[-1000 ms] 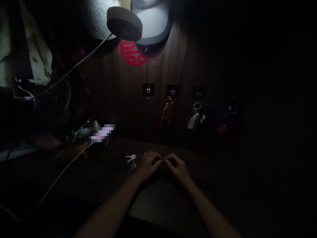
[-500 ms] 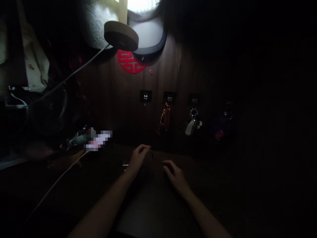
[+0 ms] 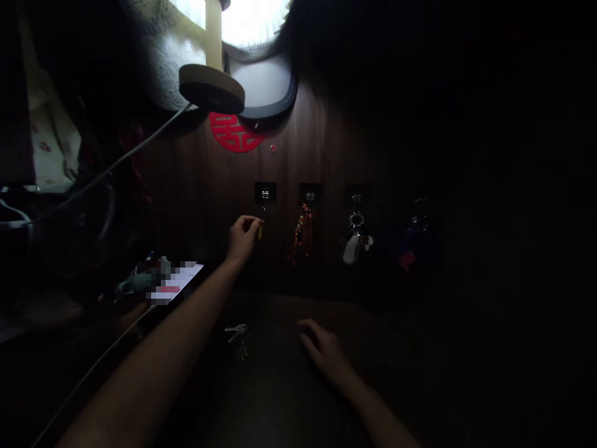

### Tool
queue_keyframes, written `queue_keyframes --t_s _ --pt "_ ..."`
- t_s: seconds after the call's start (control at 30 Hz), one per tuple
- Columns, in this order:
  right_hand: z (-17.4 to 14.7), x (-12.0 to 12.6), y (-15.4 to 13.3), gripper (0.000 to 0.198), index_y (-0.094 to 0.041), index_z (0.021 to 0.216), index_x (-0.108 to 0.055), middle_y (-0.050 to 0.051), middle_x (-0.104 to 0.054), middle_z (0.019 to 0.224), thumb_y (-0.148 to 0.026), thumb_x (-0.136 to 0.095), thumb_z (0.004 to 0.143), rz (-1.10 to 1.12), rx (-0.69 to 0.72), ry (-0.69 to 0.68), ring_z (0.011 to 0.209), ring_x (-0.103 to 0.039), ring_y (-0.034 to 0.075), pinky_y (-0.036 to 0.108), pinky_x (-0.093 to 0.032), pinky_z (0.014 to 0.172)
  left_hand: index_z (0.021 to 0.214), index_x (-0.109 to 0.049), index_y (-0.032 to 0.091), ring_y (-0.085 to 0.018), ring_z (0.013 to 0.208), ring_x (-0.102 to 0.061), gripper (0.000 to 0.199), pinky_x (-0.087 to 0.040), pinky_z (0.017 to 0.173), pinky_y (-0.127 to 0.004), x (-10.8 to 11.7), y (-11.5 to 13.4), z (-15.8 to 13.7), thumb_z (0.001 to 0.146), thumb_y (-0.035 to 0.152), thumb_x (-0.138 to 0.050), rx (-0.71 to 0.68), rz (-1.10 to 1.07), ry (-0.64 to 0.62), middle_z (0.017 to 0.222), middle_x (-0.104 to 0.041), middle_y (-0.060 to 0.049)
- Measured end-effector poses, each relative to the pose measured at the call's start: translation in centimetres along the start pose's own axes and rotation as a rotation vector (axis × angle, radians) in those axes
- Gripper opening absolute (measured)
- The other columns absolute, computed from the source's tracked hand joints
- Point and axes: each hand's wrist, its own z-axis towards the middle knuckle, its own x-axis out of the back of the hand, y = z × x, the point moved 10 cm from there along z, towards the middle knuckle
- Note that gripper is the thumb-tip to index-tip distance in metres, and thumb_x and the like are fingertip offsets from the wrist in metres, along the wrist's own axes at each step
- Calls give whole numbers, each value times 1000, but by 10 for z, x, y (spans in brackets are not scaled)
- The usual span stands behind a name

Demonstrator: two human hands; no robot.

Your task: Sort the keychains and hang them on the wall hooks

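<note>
My left hand [image 3: 242, 239] is raised just below the leftmost wall hook [image 3: 265, 194], thumb and fingers pinched. A small yellow-green item [image 3: 260, 232] hangs from the fingertips; its kind is too dark to make out. Low over the dark tabletop [image 3: 265, 404], my right hand [image 3: 324, 351] has loosely curled fingers, the thumb apart from them, with nothing held. A bunch of keys [image 3: 237, 330] lies on the table between my two arms.
Beaded and red cords [image 3: 303, 233] hang from the second hook, keys with a pale fob [image 3: 353, 249] from the third, a dark blue item [image 3: 417, 239] farther right. Above stand a lit lamp [image 3: 212, 87] and caps [image 3: 265, 81]. A bright screen [image 3: 181, 283] with a white cable [image 3: 97, 358] is at left.
My left hand has risen from the tabletop toward the leftmost hook, bringing the small yellow-green item up. The keys on the table have come into fuller view. My right hand stays low.
</note>
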Motion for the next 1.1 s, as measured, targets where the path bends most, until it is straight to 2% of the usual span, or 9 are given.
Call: queue_keyframes --t_s 0.17,0.3,0.47,0.8,1.1 --pt "0 -4 1 24 -23 103 -56 4 -63 105 -23 -42 83 -23 4 -34 99 -58 18 31 -43 86 79 -61 16 -13 75 -60 11 -45 69 -23 -1 25 21 74 24 -58 -183 235 77 78 -66 -2" --pt "0 -6 5 24 -23 103 -56 4 -63 105 -23 -43 83 -30 -9 -48 100 -58 18 31 -42 87 82 -60 16 -13 75 -62 9 -45 70 -23 -7 35 26 73 20 -61 -250 318 101 81 -67 -2" --pt "-1 -7 4 25 -23 104 -56 3 -63 106 -22 -42 83 -28 4 -55 100 -58 18 30 -42 88 85 -60 17 -14 80 -63 11 -46 73 -24 -19 35 28 73 18 -62 -301 383 73 86 -68 -3" --pt "0 -5 3 25 -24 103 -58 3 -64 105 -22 -43 82 -15 -2 -40 100 -58 18 31 -43 87 87 -61 18 -16 83 -63 12 -47 77 -27 -18 13 22 75 20 -60 -252 439 94 89 -68 -4" --pt "1 -4 5 24 -22 101 -58 4 -65 102 -22 -43 82 -19 -28 -33 97 -59 18 31 -43 86 100 -56 20 -16 83 -64 28 -48 76 -27 -14 -9 2 73 20 -63 -130 364 57 90 -68 -3"
